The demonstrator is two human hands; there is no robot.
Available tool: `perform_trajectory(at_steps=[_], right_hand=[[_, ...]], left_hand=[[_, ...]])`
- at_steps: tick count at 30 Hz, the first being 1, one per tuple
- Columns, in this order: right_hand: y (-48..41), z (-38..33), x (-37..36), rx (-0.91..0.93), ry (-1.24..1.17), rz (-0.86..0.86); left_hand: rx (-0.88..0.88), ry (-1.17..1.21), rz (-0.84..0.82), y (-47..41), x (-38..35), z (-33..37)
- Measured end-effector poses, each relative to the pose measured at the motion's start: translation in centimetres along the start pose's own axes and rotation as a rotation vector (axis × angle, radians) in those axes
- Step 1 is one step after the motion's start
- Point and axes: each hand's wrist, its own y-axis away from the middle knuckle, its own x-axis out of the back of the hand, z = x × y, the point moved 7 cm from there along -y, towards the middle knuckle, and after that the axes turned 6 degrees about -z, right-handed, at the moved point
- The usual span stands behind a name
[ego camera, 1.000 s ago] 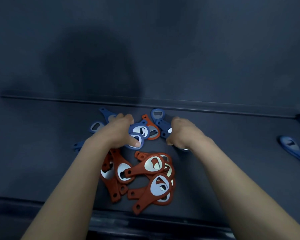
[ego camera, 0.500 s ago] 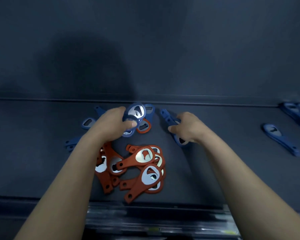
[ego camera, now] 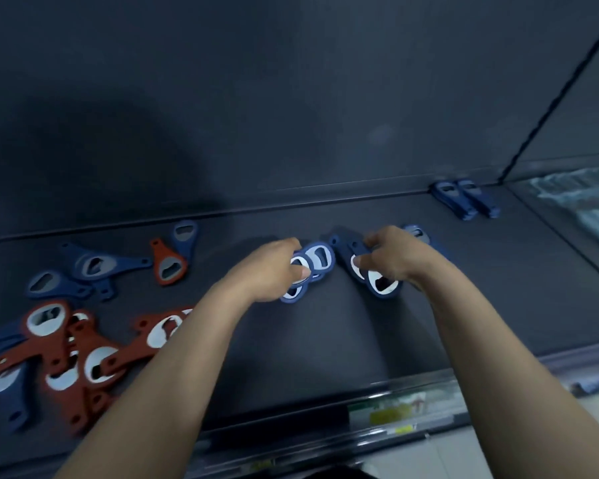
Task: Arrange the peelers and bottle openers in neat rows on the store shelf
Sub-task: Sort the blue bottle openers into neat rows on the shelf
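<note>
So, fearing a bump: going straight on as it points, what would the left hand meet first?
Likely the blue bottle openers that the right hand grips, just past the stack the left hand holds.

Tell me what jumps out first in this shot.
At centre, the left hand grips a bunch of blue bottle openers and the right hand grips another blue bunch. A jumbled heap of red bottle openers sprawls at the left; two blue openers lie side by side at the back right.

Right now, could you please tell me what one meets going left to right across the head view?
Pile of red bottle openers, left hand, right hand, pair of blue openers at the back, clear packets.
</note>
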Motion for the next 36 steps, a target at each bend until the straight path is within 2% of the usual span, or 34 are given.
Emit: perform_trajectory(at_steps=[6,12,17,22,24,27,29,32,36], right_hand=[[0.2,2.4,1.6,0.042,-0.186,0.01],[0.2,3.2,3.2,0.112,-0.242,0.062],[0.4,4.7,6.0,0.147,-0.561,0.233],[0.7,8.2,8.7,0.061,-0.684,0.392],[0.7,9.6,9.0,0.02,-0.689,0.445],[0.7,11.1,8.7,-0.026,-0.672,0.501],[0.9,11.4,8.6,-0.047,-0.574,0.54],[1.5,11.1,8.4,-0.058,-0.385,0.579],[1.6,10.9,7.3,-0.07,-0.261,0.543]], left_hand=[[-0.005,-0.022,0.067,-1.9,-0.8,2.5],[0.037,-0.022,0.118,-2.3,-0.7,2.6],[0.003,0.018,0.241,-2.0,0.8,3.5],[-0.046,0.133,0.389,-1.8,1.6,5.0],[-0.084,0.237,0.399,-2.1,1.1,5.9],[-0.121,0.367,0.317,-3.1,-0.6,7.2],[-0.132,0.409,0.272,-3.8,-1.6,8.0],[-0.163,0.367,0.244,-4.5,-2.6,9.1],[-0.174,0.271,0.232,-5.1,-3.4,9.8]])
